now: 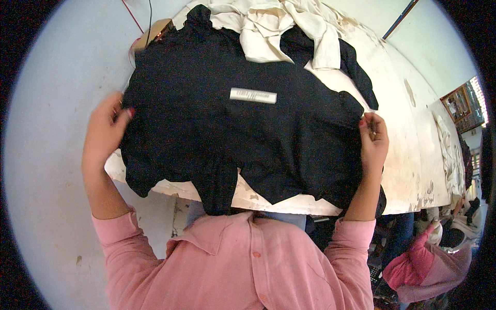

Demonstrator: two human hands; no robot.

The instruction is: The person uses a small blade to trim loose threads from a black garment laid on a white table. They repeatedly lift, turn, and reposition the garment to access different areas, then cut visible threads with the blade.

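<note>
A black garment [206, 124] lies spread across the white table, its lower edge hanging over the near side in places. On its upper middle lies a narrow whitish strip [253, 95] with dark bar-like marks, slightly blurred. My left hand [106, 121] is at the garment's left edge, thumb and fingers closed on the cloth. At the right edge, my right hand [374, 137] pinches the cloth between thumb and fingers. The black cloth bunches at the far left, and a sleeve-like piece runs along the far right.
Crumpled cream garments [289, 31] lie at the table's far side, partly over the black cloth. A brown box-like object [155, 33] with a cable stands at the far left. The worn white table [408, 160] extends right, where another person [429, 263] in pink works.
</note>
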